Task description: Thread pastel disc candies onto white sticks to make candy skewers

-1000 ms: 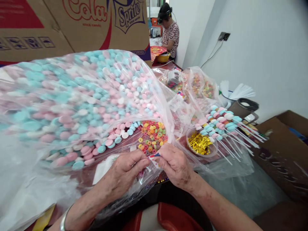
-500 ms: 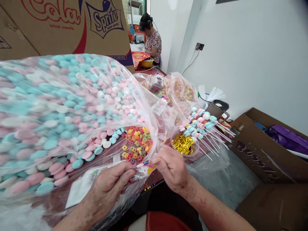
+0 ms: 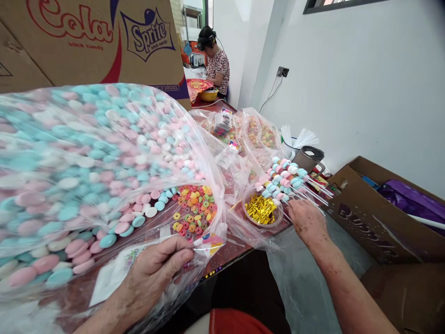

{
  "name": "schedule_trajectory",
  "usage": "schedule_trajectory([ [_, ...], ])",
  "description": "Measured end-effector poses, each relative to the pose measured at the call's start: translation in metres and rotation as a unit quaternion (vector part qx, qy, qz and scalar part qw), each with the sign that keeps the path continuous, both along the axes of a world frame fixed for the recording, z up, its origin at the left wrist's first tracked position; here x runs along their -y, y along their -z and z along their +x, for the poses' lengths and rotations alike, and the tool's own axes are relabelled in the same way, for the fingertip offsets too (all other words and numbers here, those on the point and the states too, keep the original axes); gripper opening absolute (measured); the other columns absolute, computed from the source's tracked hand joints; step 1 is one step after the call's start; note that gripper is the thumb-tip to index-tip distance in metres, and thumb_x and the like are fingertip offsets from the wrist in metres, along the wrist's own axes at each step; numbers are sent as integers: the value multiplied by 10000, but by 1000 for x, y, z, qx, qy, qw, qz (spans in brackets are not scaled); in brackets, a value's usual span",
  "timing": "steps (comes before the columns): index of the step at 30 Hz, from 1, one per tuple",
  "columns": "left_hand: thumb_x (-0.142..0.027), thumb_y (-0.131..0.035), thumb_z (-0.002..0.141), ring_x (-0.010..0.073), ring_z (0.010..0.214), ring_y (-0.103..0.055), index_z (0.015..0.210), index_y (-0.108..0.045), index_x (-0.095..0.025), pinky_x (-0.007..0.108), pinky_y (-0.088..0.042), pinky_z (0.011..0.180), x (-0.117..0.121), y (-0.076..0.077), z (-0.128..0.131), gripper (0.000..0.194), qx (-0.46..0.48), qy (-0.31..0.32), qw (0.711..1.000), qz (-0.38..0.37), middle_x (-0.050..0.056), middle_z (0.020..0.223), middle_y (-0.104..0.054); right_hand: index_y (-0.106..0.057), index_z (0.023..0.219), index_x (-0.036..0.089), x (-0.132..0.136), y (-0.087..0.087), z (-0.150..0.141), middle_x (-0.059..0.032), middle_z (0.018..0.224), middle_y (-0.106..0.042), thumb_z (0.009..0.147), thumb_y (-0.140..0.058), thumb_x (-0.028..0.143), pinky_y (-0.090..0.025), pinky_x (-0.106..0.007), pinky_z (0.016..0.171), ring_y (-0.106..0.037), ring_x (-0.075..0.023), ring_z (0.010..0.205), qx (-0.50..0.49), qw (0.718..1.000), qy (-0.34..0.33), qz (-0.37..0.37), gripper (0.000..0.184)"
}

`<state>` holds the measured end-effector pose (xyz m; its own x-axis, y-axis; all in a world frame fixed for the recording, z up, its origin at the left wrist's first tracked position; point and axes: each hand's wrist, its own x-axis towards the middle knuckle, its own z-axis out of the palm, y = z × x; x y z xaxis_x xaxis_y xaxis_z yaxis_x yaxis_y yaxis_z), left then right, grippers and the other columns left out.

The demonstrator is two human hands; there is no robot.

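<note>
My left hand (image 3: 156, 266) pinches the edge of a small printed card (image 3: 210, 244) between thumb and fingertips, just in front of loose ring-shaped candies (image 3: 195, 208). On the right, my right hand (image 3: 308, 223) is closed at the white sticks of a pile of candy skewers (image 3: 285, 178), threaded with pink, blue and white pieces. Its fingertips are partly hidden, but they appear to grip a stick. Beside that hand, a clear round tub (image 3: 278, 218) holds gold twist ties (image 3: 260, 208).
A large clear bag of pastel candies (image 3: 114, 134) covers the left side. Behind it stands a cardboard box (image 3: 83, 60). Farther back are stacked cards (image 3: 223, 121), a mug (image 3: 308, 160) and white sticks (image 3: 306, 138). Another person (image 3: 217, 65) works at the table's far end.
My right hand has left the card and moved right to the skewer sticks. My left hand keeps hold of the card. The view has shifted slightly.
</note>
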<state>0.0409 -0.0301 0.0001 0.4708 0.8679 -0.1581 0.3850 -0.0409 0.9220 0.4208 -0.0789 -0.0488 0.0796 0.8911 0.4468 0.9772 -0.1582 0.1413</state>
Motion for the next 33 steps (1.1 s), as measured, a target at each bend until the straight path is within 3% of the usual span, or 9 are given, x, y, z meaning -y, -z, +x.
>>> schedule_trajectory([
  [2, -502, -613, 837, 115, 510, -474, 720, -654, -179, 207, -397, 467, -1, 0, 0, 346, 12, -11, 1000, -25, -10, 620, -553, -631, 790, 175, 2, -1, 2, -99, 759, -676, 935, -413, 163, -452, -327, 707, -605, -226, 765, -4, 1000, 1, 24, 262],
  [5, -487, -603, 860, 100, 509, -448, 737, -634, -171, 202, -356, 460, -1, 5, -3, 340, 39, -17, 997, -58, -15, 633, -543, -652, 956, 165, 11, -10, 6, -119, 866, -694, 971, -412, 213, -466, -336, 713, -628, -234, 793, -36, 993, -7, 116, 246],
  [7, -484, -592, 876, 98, 523, -447, 751, -617, -172, 200, -336, 464, -2, 9, -6, 338, 64, -17, 994, -81, -15, 643, -544, -654, 1052, 187, 19, -18, 3, -130, 920, -698, 966, -473, 227, -481, -355, 749, -642, -253, 831, -95, 978, -33, 184, 204],
  [9, -489, -598, 874, 97, 532, -447, 767, -610, -171, 199, -324, 468, -2, 12, -8, 335, 89, -19, 991, -103, -14, 657, -553, -649, 1127, 224, 27, -28, -5, -127, 965, -690, 953, -518, 204, -484, -375, 819, -648, -266, 882, -172, 961, -71, 206, 219],
  [12, -493, -607, 868, 94, 539, -441, 769, -604, -165, 201, -313, 469, -2, 13, -11, 343, 108, -15, 987, -120, -4, 681, -576, -650, 1160, 284, 33, -42, -25, -90, 989, -673, 931, -550, 148, -482, -380, 850, -647, -250, 889, -253, 936, -168, 177, 285],
  [15, -488, -598, 880, 96, 551, -442, 766, -593, -165, 204, -308, 476, -3, 12, -13, 342, 119, -2, 983, -138, 2, 692, -597, -642, 1181, 279, 28, -52, -46, -59, 958, -663, 913, -558, 109, -495, -369, 807, -632, -217, 841, -263, 914, -280, 128, 328],
  [17, -480, -590, 889, 93, 547, -435, 772, -592, -168, 204, -301, 476, -3, 11, -14, 334, 128, 4, 980, -150, 0, 701, -611, -640, 1181, 259, 21, -56, -55, -53, 941, -666, 911, -550, 99, -497, -365, 792, -623, -204, 828, -255, 907, -320, 105, 327],
  [23, -488, -562, 905, 92, 521, -416, 777, -596, -175, 210, -266, 461, -3, 8, -17, 340, 117, 10, 980, -163, -4, 691, -635, -663, 1162, 239, 10, -54, -62, -44, 904, -710, 901, -553, 89, -494, -361, 776, -630, -193, 790, -219, 898, -371, 91, 321],
  [33, -531, -563, 887, 115, 559, -478, 727, -570, -177, 223, -332, 497, -4, 4, -14, 389, 69, -9, 980, -185, 2, 688, -599, -663, 1185, 235, 13, -55, -58, -46, 878, -718, 899, -580, 103, -492, -353, 767, -589, -200, 807, -181, 898, -390, 94, 325],
])
